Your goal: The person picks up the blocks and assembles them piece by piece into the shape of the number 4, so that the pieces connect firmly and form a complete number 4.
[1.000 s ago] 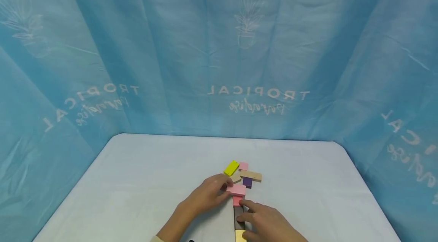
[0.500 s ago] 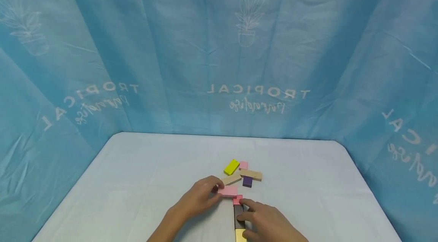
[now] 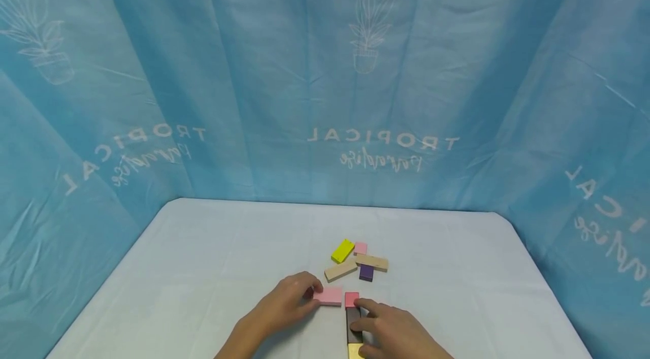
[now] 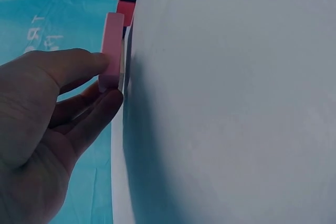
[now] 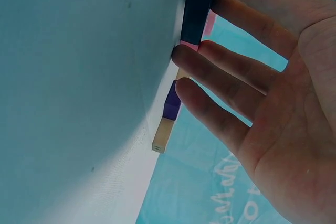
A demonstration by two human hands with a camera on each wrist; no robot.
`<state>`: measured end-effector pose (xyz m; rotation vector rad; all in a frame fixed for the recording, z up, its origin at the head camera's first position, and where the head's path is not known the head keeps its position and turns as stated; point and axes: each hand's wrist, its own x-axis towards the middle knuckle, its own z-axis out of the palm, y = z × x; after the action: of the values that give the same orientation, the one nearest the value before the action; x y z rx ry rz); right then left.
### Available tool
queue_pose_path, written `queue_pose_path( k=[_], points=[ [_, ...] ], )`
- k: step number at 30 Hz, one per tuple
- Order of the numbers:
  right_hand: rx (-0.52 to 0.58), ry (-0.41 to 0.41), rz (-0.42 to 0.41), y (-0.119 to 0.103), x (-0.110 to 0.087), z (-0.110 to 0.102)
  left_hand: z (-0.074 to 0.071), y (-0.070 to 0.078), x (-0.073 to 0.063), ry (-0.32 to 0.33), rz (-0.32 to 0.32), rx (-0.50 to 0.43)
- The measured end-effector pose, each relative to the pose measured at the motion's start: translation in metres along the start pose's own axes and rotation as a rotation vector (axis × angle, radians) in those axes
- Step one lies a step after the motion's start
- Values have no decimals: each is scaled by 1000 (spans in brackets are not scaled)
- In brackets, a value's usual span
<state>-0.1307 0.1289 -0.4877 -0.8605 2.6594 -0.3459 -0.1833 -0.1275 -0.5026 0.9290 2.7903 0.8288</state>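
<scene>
My left hand (image 3: pixel 286 302) pinches a light pink block (image 3: pixel 330 296) by its left end, with the thumb and fingers on opposite sides in the left wrist view. A narrow gap in the head view separates this block from a small red-pink block (image 3: pixel 351 299). That small block tops a line running toward me, followed by a black block (image 3: pixel 352 315) and a yellow block (image 3: pixel 354 351), the latter cut off by the frame. Along the line's right side lies my right hand (image 3: pixel 398 328), its fingers extended and loosely spread, fingertips touching the blocks.
Beyond the line lie a bright yellow block (image 3: pixel 342 250), a small pink block (image 3: pixel 360 248), two wooden blocks, one on the left (image 3: pixel 340 271) and one on the right (image 3: pixel 374 262), and a purple block (image 3: pixel 366 272). A blue curtain (image 3: pixel 325 93) hangs behind the white table (image 3: pixel 228 240).
My left hand has drawn the light pink block left and toward me, from above the red-pink block to beside it. The left wooden block is now uncovered. My right hand has stayed put.
</scene>
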Motion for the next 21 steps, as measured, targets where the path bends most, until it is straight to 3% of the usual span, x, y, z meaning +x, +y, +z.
queue_pose_path(
  k=[4,21],
  points=[
    [5,6,-5,-1,0,0,0,0,0,-27,-20,2],
    [30,2,30,-3,-2,-2,5,5,2,-4,3,15]
  ],
)
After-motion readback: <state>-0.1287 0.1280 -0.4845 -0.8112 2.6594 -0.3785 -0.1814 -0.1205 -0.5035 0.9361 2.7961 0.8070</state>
